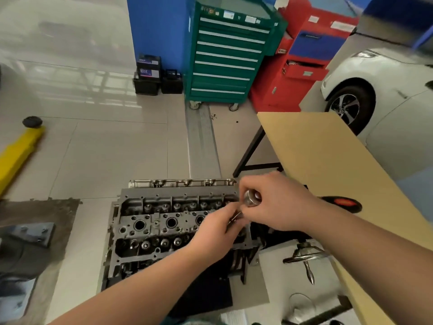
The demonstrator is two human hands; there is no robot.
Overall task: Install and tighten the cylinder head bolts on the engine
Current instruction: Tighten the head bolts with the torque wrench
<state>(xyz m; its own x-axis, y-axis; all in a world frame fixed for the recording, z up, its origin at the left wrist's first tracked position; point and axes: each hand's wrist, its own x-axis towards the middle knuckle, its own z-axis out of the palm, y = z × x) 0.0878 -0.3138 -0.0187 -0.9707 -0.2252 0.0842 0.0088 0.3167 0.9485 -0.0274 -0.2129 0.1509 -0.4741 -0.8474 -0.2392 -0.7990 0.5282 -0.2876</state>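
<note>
Grey metal cylinder head [164,226] lies on the tiled floor, open floor on its far and left sides, a tan tabletop [328,160] edge near its right end. Above that end, two hands meet: the right hand [276,205] grips a shiny round socket [251,198], the left hand [218,228] pinches a thin metal shaft [235,218].

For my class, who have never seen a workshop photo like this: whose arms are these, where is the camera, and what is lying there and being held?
The single picture comes from a camera worn on a person's head, looking down at their own arms. Below them, on the tiled floor, sits an engine, its top open with round holes and valve springs showing. The right hand grips a shiny metal socket. The left hand pinches a thin metal piece, possibly a bolt; it is too hidden to tell. Behind stand a green drawer cabinet, a tan table and a white car.
</note>
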